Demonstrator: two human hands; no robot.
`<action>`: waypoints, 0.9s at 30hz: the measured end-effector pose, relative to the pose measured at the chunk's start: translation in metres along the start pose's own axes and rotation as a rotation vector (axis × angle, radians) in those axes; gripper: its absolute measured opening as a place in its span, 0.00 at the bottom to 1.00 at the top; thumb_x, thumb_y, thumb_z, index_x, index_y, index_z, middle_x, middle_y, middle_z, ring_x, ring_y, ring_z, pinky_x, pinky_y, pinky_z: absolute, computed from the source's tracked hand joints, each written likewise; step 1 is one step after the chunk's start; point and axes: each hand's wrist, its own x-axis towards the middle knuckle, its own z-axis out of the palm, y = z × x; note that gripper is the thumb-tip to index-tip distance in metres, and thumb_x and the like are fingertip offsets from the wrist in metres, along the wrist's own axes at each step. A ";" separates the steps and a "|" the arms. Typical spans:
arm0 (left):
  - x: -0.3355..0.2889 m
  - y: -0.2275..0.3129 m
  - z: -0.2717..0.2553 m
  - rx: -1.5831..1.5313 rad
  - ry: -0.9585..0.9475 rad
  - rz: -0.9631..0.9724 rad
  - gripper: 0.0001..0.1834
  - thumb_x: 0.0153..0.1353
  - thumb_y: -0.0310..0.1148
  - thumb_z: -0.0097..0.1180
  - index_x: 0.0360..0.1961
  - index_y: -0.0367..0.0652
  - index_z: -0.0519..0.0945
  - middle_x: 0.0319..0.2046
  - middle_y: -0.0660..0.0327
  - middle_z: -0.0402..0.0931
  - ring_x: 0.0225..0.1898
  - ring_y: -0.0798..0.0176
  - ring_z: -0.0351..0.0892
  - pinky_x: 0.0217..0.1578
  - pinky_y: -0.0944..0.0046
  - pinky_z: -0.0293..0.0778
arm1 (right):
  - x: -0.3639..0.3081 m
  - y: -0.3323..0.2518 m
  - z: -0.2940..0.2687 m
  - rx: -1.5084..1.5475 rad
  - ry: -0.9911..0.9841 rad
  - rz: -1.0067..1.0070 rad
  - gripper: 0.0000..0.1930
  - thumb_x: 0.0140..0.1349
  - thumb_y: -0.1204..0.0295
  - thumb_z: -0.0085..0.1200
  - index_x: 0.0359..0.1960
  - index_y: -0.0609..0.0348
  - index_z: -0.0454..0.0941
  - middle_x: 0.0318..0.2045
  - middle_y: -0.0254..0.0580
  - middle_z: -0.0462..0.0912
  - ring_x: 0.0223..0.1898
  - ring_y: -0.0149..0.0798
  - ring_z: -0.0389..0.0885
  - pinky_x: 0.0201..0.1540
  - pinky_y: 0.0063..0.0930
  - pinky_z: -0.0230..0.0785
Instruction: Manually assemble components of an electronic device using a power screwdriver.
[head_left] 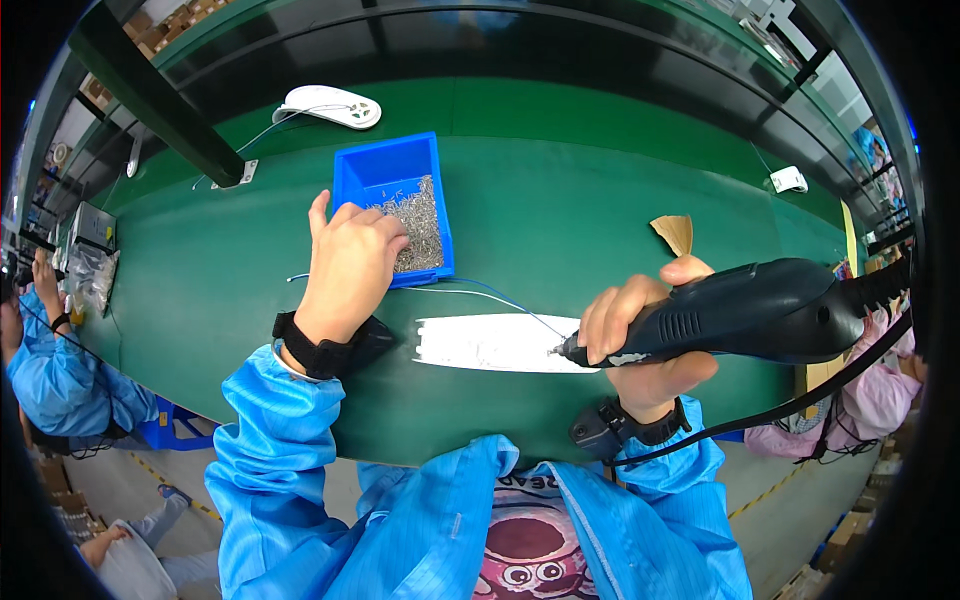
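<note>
My right hand (640,325) is wrapped round a black electric screwdriver (750,310). The driver lies almost level, its tip at the right part of a long white plastic piece (480,342) on the table. My left hand (355,250) reaches over the near left side of a blue bin (385,160). Its fingers are bent together at the heap of small metal screws (420,220) inside; whatever they pinch is hidden. A blue and a white wire run between the bin and the white piece.
The work surface is a green table (560,210). Behind the bin lies a white rounded housing (330,105); a brown paper scrap (673,235) is farther right. A dark post (165,100) rises at the left. The driver's black cable (800,400) curves at right. A co-worker's blue sleeve (60,370) shows far left.
</note>
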 end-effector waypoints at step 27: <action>-0.011 0.056 -0.022 -0.700 0.030 0.216 0.06 0.40 0.26 0.62 0.23 0.41 0.78 0.25 0.62 0.72 0.30 0.59 0.72 0.30 0.63 0.66 | -0.007 0.006 -0.011 0.043 -0.105 0.005 0.37 0.49 0.39 0.46 0.48 0.57 0.53 0.17 0.40 0.71 0.14 0.33 0.70 0.18 0.25 0.68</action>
